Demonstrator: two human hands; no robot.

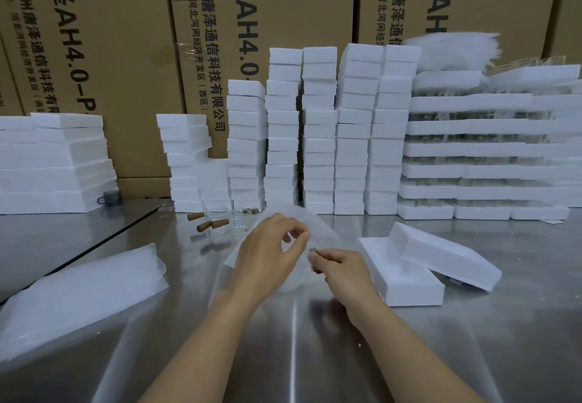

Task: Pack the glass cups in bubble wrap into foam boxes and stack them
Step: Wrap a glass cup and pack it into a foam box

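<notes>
A warehouse packing station: printed cardboard cartons [126, 56] are towering behind the steel tabletop [315, 339], white foam boxes [283, 125] are standing stacked along its far edge, and bubble-wrap sheets [78, 292] are lying near its left edge.

Bright, even overhead light, only soft shadows really. The steel table [315, 355] shows streaky white glare nearer me than the fingers [285, 221]. Bubble wrap [319, 232] right at the fingertips is a blurry smear, and the cardboard cartons [94, 56] far behind them bow from wide-angle distortion.

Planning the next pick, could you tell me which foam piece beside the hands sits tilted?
The foam piece farthest right, propped slanting across the flat foam box.
</notes>
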